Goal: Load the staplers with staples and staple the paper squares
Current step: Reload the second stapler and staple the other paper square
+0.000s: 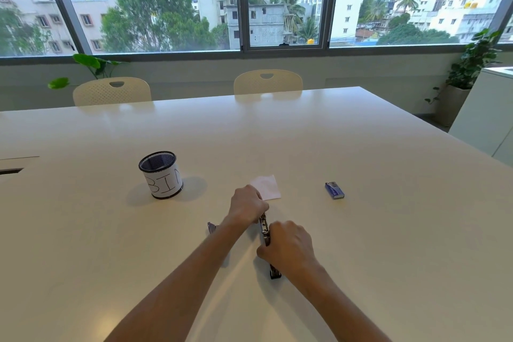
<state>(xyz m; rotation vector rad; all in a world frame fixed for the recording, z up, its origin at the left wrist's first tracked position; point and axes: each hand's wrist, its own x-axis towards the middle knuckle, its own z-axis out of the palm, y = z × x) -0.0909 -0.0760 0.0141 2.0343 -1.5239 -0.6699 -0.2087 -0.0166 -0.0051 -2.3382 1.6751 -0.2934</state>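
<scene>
Between your hands lies the small dark metal stapler (pixel 265 233): left hand (pixel 248 207) pinches its front, right hand (pixel 288 244) grips its rear. It looks rigid, probably slick; hold its sides.

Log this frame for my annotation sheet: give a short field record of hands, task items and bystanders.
left hand: grips far end of stapler
right hand: grips stapler's near part
stapler state: lies on table, apparently opened out
second stapler: mostly hidden behind left forearm
paper square: flat, just beyond left hand
staple box: to the right, untouched
mesh cup: labelled BIN, upright, left
</scene>
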